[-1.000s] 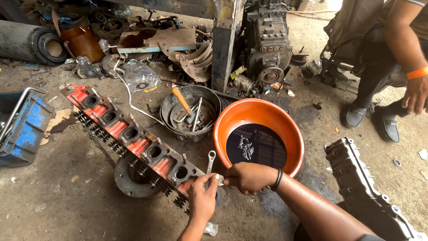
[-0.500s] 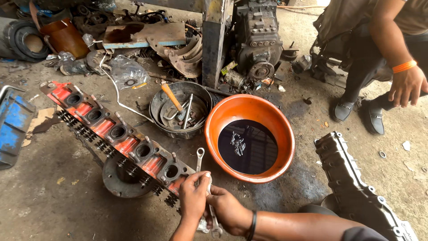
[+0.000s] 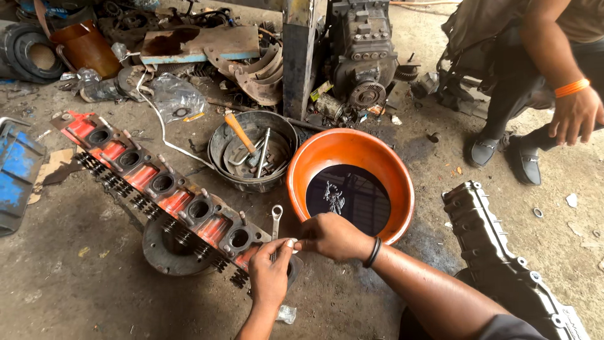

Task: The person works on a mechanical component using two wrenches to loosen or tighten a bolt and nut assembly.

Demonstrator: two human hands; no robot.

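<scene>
A red and grey cylinder head [image 3: 157, 186] lies diagonally on the dirt floor. A combination wrench [image 3: 275, 219] stands at its near end, ring end up. My left hand [image 3: 270, 274] is closed around the wrench's lower end. My right hand [image 3: 333, 236] comes in from the right, its fingertips pinched against my left thumb at that same spot. What the right fingers hold is hidden. Just behind my right hand sits an orange basin [image 3: 352, 154] of black oil.
A metal pan [image 3: 217, 151] holds a hammer and tools behind the head. An engine cover [image 3: 497, 252] lies at right, an engine block [image 3: 365, 56] at the back, and a blue tray [image 3: 16, 173] at left. Another person [image 3: 547, 75] crouches at the top right.
My hands have risen from just below the head's near end to the wrench's lower end. My right hand has moved from under the left to its right side.
</scene>
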